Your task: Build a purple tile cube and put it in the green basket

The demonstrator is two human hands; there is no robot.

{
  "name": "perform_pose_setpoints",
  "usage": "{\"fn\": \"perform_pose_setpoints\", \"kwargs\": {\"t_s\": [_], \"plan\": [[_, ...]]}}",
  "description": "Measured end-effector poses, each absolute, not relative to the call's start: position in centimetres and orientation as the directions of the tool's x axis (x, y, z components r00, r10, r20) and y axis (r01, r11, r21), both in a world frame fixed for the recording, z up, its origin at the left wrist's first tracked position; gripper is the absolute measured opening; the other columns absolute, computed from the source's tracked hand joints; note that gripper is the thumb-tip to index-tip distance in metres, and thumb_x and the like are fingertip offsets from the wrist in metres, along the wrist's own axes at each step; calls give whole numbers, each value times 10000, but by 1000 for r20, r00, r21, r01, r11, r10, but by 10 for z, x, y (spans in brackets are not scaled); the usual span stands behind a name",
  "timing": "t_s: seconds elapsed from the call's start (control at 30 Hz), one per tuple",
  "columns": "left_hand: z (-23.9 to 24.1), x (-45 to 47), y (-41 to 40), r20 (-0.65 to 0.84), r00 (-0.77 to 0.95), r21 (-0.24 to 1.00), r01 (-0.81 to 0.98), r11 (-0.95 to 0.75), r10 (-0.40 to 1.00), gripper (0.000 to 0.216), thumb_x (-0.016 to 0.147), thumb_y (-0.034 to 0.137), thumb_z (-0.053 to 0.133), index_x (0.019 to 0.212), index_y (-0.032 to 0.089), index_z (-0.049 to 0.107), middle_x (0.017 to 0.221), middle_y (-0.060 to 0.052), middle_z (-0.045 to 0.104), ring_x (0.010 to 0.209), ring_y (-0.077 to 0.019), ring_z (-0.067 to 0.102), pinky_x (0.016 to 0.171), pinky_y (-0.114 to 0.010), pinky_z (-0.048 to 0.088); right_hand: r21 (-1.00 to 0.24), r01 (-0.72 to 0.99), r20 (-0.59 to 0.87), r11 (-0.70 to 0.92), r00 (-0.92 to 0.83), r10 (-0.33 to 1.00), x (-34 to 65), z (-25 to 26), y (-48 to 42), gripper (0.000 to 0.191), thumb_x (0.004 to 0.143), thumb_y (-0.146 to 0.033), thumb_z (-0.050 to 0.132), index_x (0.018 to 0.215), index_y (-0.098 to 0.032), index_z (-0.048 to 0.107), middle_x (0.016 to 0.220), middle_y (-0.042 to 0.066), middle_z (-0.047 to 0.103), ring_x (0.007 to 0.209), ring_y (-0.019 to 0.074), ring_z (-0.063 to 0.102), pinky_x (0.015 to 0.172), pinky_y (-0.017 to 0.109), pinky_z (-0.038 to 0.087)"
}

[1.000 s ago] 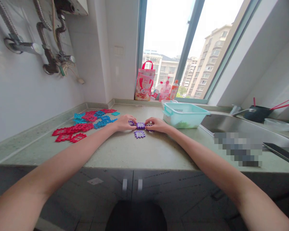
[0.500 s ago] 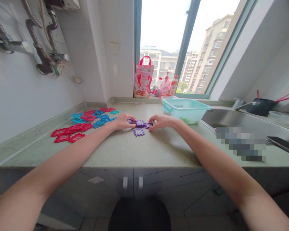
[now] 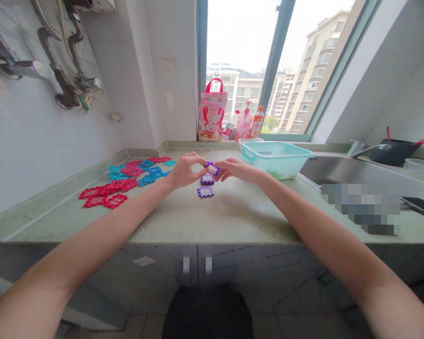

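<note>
My left hand (image 3: 186, 170) and my right hand (image 3: 237, 169) meet just above the counter. Between their fingertips is a purple interlocking building tile (image 3: 212, 168) with a pale gridded middle, held tilted. Fingers cover its ends, so I cannot tell whether a second tile is joined to it. Below the hands, a purple tile (image 3: 207, 180) lies on the counter, and a separate purple tile (image 3: 205, 192) with a notched edge lies nearer to me. To the left of my left hand are blue tiles (image 3: 151, 175) and red tiles (image 3: 109, 188) in loose piles.
A turquoise plastic tub (image 3: 279, 162) stands right of my right hand, beside the steel sink (image 3: 342, 176). A blurred-out object (image 3: 360, 207) and a dark phone-like slab (image 3: 422, 207) lie at the sink's front edge. Bottles (image 3: 245, 125) and a pink bag (image 3: 212, 117) line the windowsill.
Both hands have come together and risen from the counter, bringing up the purple tiles they were holding on either side. The two other purple tiles stay on the counter.
</note>
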State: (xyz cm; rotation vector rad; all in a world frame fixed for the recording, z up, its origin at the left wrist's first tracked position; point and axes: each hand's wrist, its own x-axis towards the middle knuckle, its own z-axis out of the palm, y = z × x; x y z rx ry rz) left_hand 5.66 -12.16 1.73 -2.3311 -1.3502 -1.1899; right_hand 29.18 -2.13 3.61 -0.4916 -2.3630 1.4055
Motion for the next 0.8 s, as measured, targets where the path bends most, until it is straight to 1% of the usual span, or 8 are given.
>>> {"fn": "perform_pose_setpoints", "kwargs": {"t_s": [0.07,0.17,0.3,0.4,0.47,0.57,0.7,0.8], "plan": [[15,63,-119,705,176,336,770,-542,687,267,922,424,702,963,188,820,955,-73,815,895,-219,719,886,-355,535,-925,77,126,373,-862,490,282,27,-21,672,890,-800,634,903,-147,789,912,146,819,853,229,777,742,305,597],[10,62,-115,638,60,504,721,-476,768,309,909,454,719,937,169,836,905,-73,817,799,-191,691,767,-309,523,-864,72,252,498,-795,552,276,16,-14,661,942,-781,584,875,-153,776,917,138,816,795,207,772,698,293,582],[11,56,-114,567,-31,619,675,-401,823,379,901,482,709,944,129,840,829,-75,794,637,-140,588,571,-256,421,-603,89,564,793,-655,503,280,13,-8,418,995,-532,647,1251,-219,752,1033,71,809,816,183,760,748,314,584],[11,55,-112,548,27,621,657,-428,836,458,926,533,665,1049,129,841,838,-58,783,604,-126,533,549,-255,361,-465,84,669,881,-618,412,284,15,-12,434,999,-373,631,1421,-280,680,1190,59,787,865,169,749,759,305,594],[9,56,-110,537,52,637,629,-445,842,509,932,570,650,1118,130,829,844,-51,776,601,-126,526,555,-258,350,-369,63,697,927,-641,321,285,17,-17,445,980,-288,624,1420,-291,692,1218,56,776,874,163,740,762,296,591],[5,54,-106,528,31,706,540,-459,848,610,881,632,717,1207,120,777,839,-58,762,639,-142,579,562,-253,371,-266,60,681,962,-695,232,287,19,-22,405,932,-234,657,1325,-263,754,1087,48,792,860,168,733,775,299,579],[2,52,-103,488,-53,820,369,-437,871,819,727,703,861,1263,119,655,765,-42,726,663,-169,660,571,-242,440,-242,100,627,965,-743,235,288,21,-21,402,876,-296,766,1276,-248,757,1074,41,812,910,191,743,798,305,568],[5,54,-106,471,-87,845,330,-421,878,837,667,718,898,1211,139,635,716,-17,700,625,-163,658,568,-242,461,-191,160,608,968,-755,245,288,19,-20,443,851,-343,811,1278,-245,746,1039,40,815,892,199,747,798,311,558]]}}
